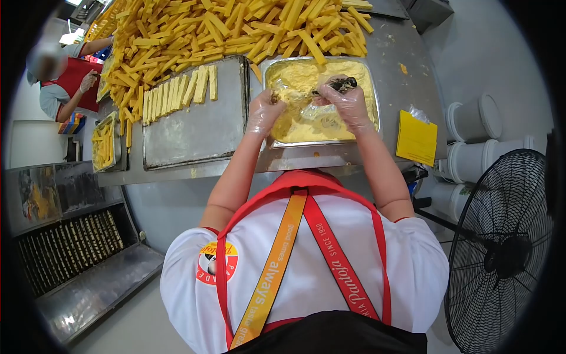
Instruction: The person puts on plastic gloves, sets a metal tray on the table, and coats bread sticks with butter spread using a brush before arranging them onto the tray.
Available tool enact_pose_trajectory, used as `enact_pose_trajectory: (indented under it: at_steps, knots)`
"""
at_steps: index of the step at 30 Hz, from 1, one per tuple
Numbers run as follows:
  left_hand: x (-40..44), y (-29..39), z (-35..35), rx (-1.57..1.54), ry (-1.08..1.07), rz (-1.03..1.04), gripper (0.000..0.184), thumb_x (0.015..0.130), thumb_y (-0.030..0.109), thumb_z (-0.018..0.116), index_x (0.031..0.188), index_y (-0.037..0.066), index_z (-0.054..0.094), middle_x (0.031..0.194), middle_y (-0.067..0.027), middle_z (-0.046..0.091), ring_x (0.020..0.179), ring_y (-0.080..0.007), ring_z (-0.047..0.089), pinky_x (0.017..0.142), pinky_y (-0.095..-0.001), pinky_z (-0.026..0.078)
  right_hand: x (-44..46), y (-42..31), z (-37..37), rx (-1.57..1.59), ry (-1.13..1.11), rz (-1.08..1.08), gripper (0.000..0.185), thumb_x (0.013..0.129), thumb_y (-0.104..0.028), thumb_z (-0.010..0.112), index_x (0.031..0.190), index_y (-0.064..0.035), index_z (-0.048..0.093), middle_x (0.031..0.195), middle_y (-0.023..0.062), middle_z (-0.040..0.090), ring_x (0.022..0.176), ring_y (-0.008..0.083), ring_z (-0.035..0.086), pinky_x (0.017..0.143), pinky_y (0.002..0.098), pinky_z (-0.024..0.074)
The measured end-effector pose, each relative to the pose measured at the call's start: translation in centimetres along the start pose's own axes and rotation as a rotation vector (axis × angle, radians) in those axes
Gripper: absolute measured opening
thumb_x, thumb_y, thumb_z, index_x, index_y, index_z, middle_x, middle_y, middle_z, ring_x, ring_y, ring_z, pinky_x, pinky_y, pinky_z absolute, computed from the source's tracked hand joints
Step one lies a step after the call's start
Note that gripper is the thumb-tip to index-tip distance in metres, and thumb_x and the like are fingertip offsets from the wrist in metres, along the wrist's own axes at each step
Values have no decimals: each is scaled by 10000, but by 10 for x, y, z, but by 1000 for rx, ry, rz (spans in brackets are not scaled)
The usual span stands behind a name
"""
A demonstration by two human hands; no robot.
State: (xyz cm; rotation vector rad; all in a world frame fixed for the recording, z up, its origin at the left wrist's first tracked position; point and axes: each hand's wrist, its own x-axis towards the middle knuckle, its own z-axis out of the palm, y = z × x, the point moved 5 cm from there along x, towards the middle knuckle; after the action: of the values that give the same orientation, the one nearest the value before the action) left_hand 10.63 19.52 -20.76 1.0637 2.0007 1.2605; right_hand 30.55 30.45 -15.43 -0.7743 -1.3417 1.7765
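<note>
A rectangular metal pan point(378, 112) filled with a pale yellow creamy spread point(300, 130) lies in front of me. Over its left rim, my left hand point(266, 112) in a clear plastic glove is closed, with a small brownish bit at the fingertips that I cannot make out. My gloved right hand point(348, 105) grips a black-handled tool point(339, 86) above the spread; its working end is hidden or smeared with the yellow mix. Left of the pan, a flat metal baking tray point(194, 138) carries a row of pale coated sticks point(180, 91) along its far side.
A large heap of yellow sticks point(236, 29) covers the table's far side. A yellow pad point(417, 138) lies right of the pan. White buckets point(474, 118) and a black fan point(504, 253) stand at the right. A co-worker in a red apron point(79, 79) works at far left.
</note>
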Motion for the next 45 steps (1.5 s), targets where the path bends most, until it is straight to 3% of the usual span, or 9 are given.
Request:
enact_pose_trajectory:
  at_steps: [13, 24, 28, 31, 33, 37, 40, 42, 45]
  knots:
    - [0, -3, -16, 107, 44, 53, 214, 739, 135, 728, 909, 10, 689, 743, -77, 687, 646, -110, 601, 616, -298, 500, 19, 26, -34, -293, 152, 29, 177, 827, -134, 721, 863, 31, 668, 753, 59, 676, 678, 137, 648, 605, 275, 520]
    - [51, -71, -124, 655, 575, 50, 248, 703, 251, 701, 763, 20, 632, 692, -181, 637, 691, -409, 616, 695, -495, 515, 6, 41, -28, -402, 202, -105, 153, 841, -124, 706, 868, 6, 630, 669, 56, 637, 605, 130, 596, 584, 283, 482]
    - [68, -115, -122, 678, 542, 4, 365, 704, 294, 721, 867, -12, 603, 881, -220, 613, 832, -403, 614, 761, -483, 516, -21, 13, 22, -861, 3, -594, 182, 845, -129, 741, 901, -8, 618, 779, 56, 643, 657, 118, 625, 619, 264, 502]
    - [64, -117, -122, 683, 602, -10, 462, 699, 308, 744, 975, -20, 572, 988, -221, 565, 911, -392, 596, 792, -465, 514, -31, 25, 38, -504, -363, -103, 153, 852, -132, 709, 897, -9, 631, 797, 91, 633, 734, 142, 611, 658, 286, 491]
    - [39, -68, -127, 777, 656, 3, 532, 691, 305, 763, 1055, -21, 553, 1008, -207, 535, 934, -379, 582, 802, -455, 510, -5, 27, 6, -469, -112, 73, 143, 855, -121, 701, 908, -4, 639, 747, 78, 626, 704, 144, 610, 641, 286, 496]
    - [42, 8, -98, 704, 583, 366, 474, 732, 214, 728, 1140, 39, 563, 977, -168, 538, 930, -349, 563, 807, -436, 497, 31, 1, -51, -687, 237, -133, 125, 832, -99, 687, 874, -1, 621, 733, 100, 634, 670, 213, 629, 631, 326, 512]
    - [76, 41, -49, 599, 377, 678, 449, 789, 157, 667, 1225, 113, 567, 987, -144, 556, 943, -342, 566, 839, -424, 489, 4, -1, 2, -1033, -58, -513, 119, 817, -86, 677, 883, -13, 609, 836, 137, 644, 724, 294, 620, 676, 363, 511]
    - [89, 70, -10, 594, 134, 762, 517, 805, 144, 664, 1307, 150, 541, 1121, -132, 590, 1057, -328, 570, 882, -402, 498, -11, -3, 25, -853, -384, -321, 198, 812, -127, 696, 968, -26, 629, 899, 135, 656, 778, 287, 627, 728, 361, 514]
    - [113, 83, 45, 765, -24, 798, 543, 863, 133, 617, 1385, 219, 495, 1337, -103, 550, 1264, -300, 491, 992, -381, 463, 23, 17, -16, -641, -115, 122, 247, 822, -164, 710, 1007, -16, 639, 925, 95, 682, 822, 166, 640, 743, 344, 517]
